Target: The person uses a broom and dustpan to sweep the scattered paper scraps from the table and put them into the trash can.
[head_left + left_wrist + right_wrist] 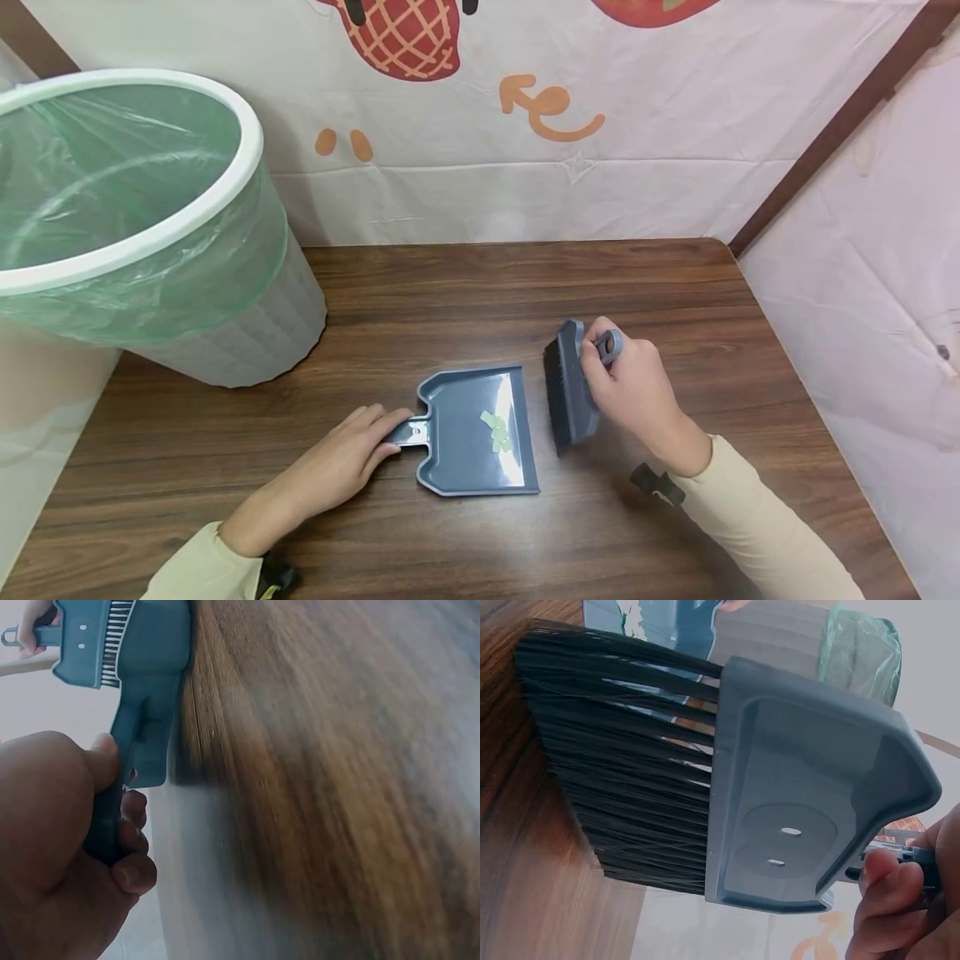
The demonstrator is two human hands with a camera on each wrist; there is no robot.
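Note:
A blue-grey dustpan (457,458) lies on the wooden table, its lip facing right. Small light-green scraps (497,432) are in the pan near that lip. My left hand (341,458) grips the dustpan's handle; in the left wrist view the fingers (133,874) wrap round it. Just right of the lip, apart from it, is a matching hand brush (576,387) with black bristles (622,757) pointing left and down. My right hand (633,383) holds the brush by its short handle. Whether the bristle tips touch the table, I cannot tell.
A tall waste bin (247,333) with a white rim and green plastic liner stands at the back left. Behind the wooden table (525,292) hangs a white printed cloth (480,192), and another pale sheet (862,250) borders the right side.

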